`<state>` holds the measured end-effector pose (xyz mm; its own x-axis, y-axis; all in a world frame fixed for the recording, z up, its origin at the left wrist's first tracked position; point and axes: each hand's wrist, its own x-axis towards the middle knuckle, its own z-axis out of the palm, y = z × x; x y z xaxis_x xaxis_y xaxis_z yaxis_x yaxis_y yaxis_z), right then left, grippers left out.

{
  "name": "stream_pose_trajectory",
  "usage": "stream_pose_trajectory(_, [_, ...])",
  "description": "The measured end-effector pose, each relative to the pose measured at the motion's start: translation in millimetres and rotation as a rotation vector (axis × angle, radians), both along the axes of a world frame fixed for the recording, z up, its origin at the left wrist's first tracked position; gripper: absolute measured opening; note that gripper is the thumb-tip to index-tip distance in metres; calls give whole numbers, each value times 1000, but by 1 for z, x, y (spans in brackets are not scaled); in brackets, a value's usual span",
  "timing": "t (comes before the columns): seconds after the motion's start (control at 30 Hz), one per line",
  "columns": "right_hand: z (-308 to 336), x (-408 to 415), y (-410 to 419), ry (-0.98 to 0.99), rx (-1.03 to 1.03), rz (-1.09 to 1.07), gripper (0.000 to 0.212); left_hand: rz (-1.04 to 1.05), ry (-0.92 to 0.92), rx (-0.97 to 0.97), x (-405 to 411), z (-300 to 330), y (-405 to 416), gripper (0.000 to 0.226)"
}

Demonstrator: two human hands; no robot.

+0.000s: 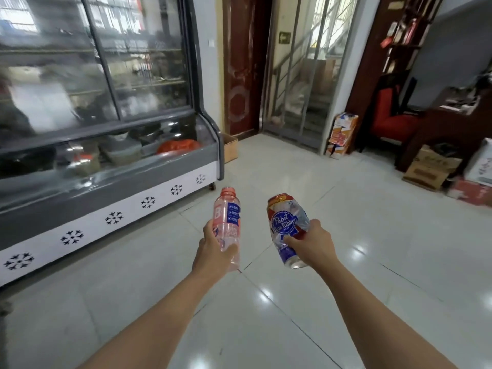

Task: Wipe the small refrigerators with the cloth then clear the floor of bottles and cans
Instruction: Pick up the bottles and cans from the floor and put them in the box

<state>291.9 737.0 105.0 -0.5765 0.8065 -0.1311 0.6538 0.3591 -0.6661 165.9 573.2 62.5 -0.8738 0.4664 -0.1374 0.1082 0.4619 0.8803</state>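
Head view, left grip (pixel 213 251) clasping bottle (pixel 227 222), right grip (pixel 314 245) clasping can (pixel 286 227)

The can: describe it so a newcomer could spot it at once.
In front of the glass display fridge, two hands are held out over the tiled floor. The right hand grips the can: dented, blue-ribbon label, unlike the clear pink bottle in the left hand.

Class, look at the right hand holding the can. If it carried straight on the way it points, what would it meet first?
The right hand with its can points ahead over bare floor. The way looks free; beyond lies the barred stairway door, though depth is hard to judge.
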Motion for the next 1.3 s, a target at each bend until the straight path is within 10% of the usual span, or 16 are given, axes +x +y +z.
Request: stream_pose_trajectory(1.3, [29,-588,706,4,30,155,61,143,-4,25,-548,33,697,80])
